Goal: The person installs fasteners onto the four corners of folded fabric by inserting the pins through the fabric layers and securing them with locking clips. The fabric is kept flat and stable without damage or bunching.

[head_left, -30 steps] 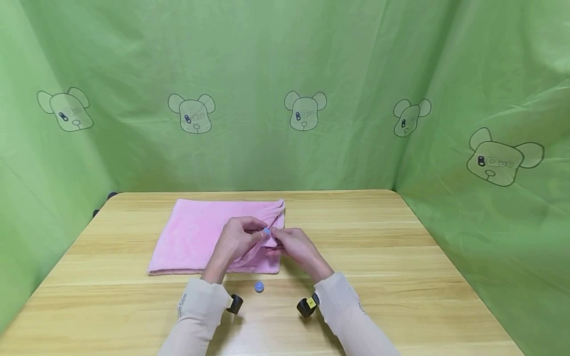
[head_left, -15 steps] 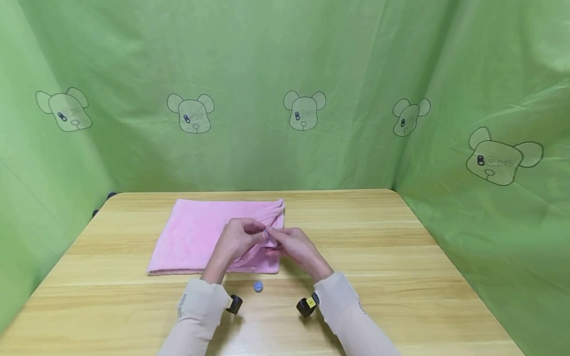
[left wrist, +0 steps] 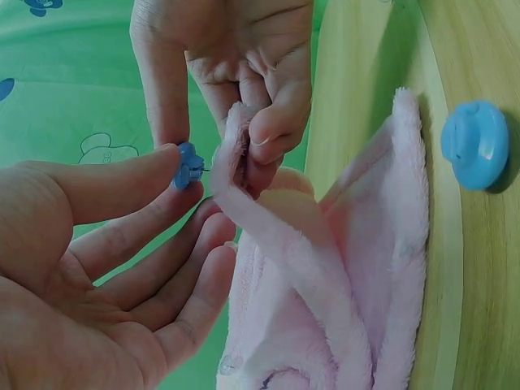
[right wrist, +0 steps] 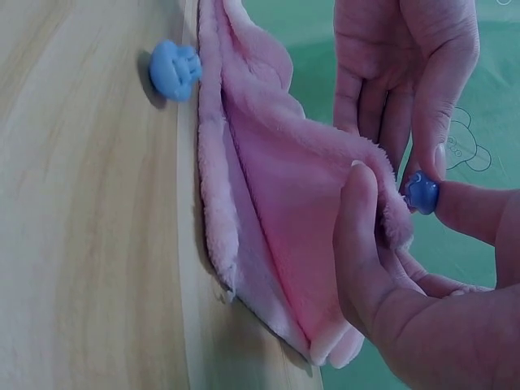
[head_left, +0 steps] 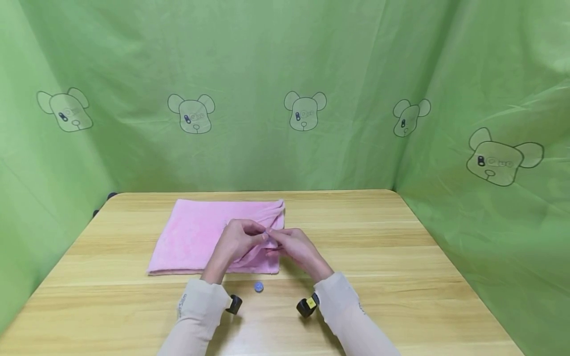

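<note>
Above the right end of a folded pink plush towel point(head_left: 191, 237), both hands meet at a raised edge of the cloth. Between thumb and forefinger, my left hand point(head_left: 234, 242) pinches a small blue-headed pin point(left wrist: 188, 166); its thin needle points at the cloth edge in the left wrist view. My right hand point(head_left: 300, 248) grips that edge with its thumb and lower fingers. Its straight forefinger touches the blue head, as the right wrist view shows. Whether the needle tip has entered the cloth, I cannot tell. A round blue cap-like piece point(head_left: 259, 287) lies on the table before the towel.
The light wooden table point(head_left: 378, 296) extends to either side of the towel. Green curtains point(head_left: 249, 148) with bear-head drawings hang behind it and at both sides. Black wrist cameras point(head_left: 307, 306) hang beneath the sleeves.
The right forefinger has moved slightly up and left onto the blue head, now mostly covered in the head view. The towel and the loose blue piece stay in place.
</note>
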Motion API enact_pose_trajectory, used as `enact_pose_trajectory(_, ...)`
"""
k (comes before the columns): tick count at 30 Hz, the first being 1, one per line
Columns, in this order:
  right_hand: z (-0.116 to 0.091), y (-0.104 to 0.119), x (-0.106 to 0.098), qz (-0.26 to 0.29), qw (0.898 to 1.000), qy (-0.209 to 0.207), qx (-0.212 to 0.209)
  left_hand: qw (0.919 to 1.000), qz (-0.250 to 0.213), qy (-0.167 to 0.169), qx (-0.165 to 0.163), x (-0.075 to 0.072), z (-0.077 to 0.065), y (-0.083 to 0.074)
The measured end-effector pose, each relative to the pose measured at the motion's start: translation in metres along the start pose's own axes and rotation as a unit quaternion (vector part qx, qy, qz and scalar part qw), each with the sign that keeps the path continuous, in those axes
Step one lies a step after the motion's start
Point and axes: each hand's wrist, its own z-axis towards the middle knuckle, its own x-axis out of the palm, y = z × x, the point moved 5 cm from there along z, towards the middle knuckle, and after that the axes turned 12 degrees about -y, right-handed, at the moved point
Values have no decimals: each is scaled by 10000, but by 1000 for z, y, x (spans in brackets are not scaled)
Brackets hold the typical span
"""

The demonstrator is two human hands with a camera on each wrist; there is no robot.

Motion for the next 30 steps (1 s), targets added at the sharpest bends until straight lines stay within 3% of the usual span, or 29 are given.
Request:
enact_pose_trajectory(14,1,0,0,21,10000,-39,11,9994,31,227,-248,4,-1,0)
enact_pose_trajectory(23,1,0,-1,84,9998,-175,23,9955,511,720,-357,11,-4,0)
enact_pose_trajectory(30,2,-3,1,-5,10000,-30,37,9958,724,527,-178,10,-5,1)
